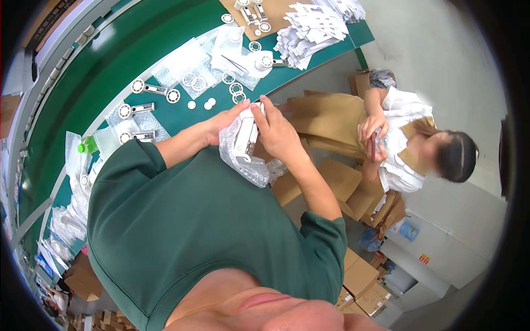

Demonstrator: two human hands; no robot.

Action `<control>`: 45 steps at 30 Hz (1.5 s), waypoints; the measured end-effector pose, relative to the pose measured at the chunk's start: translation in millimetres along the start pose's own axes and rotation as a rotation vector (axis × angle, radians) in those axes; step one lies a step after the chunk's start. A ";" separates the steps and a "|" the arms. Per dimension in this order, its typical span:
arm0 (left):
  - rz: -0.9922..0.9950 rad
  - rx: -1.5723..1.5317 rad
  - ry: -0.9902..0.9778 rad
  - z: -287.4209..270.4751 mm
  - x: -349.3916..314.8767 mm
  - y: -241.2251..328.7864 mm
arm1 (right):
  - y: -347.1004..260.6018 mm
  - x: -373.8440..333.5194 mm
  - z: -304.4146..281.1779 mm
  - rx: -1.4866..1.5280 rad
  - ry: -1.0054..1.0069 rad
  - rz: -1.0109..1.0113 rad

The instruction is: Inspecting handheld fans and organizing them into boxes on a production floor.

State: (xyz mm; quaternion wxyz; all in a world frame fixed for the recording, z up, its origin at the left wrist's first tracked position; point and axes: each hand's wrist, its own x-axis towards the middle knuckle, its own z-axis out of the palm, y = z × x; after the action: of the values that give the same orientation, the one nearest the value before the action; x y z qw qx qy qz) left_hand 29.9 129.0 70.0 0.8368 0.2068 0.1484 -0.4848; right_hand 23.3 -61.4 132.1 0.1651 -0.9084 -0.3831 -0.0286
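Close in front of my body, both hands hold a white-and-silver elongated device (246, 138). My left hand (222, 124) grips its left side, together with a clear bubble-wrap bag (255, 173) that hangs around the lower end. Fingers of my right hand (273, 128) press on the device's top and right side. Just beyond, on the green table (130, 60), lie several white rings with holes (236, 88) and small white discs (210, 103). Similar silver devices with round white ends (154, 89) rest further left, some on bubble wrap (148, 122).
Flat bubble-wrap bags (185, 59) and a pile of folded white cartons (312, 32) cover the table's far part. A green-capped bottle (87, 145) stands left. To the right a co-worker (406, 105) handles a small item, near open cardboard boxes (334, 179). More boxes (360, 273) stand behind.
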 end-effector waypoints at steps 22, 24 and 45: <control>0.030 -0.146 0.201 -76.5 94.5 104.1 | 145.5 91.5 91.7 0.232 0.115 0.137; 0.089 -0.152 0.240 -90.1 110.9 111.3 | 154.4 92.4 99.5 0.400 0.200 0.274; 0.442 0.514 0.325 -93.9 223.7 217.0 | 203.0 94.1 144.2 1.560 0.291 1.108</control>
State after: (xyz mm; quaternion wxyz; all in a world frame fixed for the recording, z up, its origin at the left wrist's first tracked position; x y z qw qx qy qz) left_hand 323.4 103.6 -68.3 0.8077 0.5112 0.1045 -0.2746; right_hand 222.2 -82.7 -43.6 0.7576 -0.5827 0.2125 0.2034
